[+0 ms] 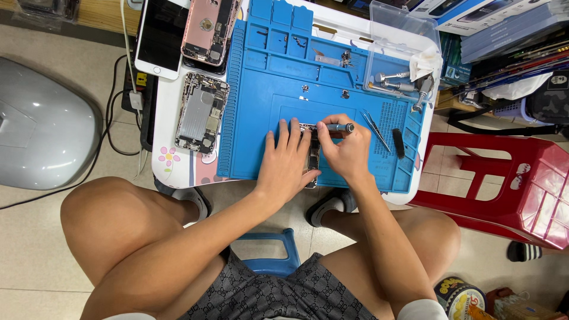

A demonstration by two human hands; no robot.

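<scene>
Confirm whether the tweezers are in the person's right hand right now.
No: the right hand holds a screwdriver over the opened phone, while the tweezers lie apart on the blue mat.

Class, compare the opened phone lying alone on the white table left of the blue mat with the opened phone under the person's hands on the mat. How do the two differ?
The left opened phone lies on the white table, off the blue mat; the phone under the hands lies on the mat. The first is untouched and fully visible; the second is pressed by the left hand, largely covered, with the right hand holding a screwdriver over it. Both lie flat, insides exposed.
</scene>
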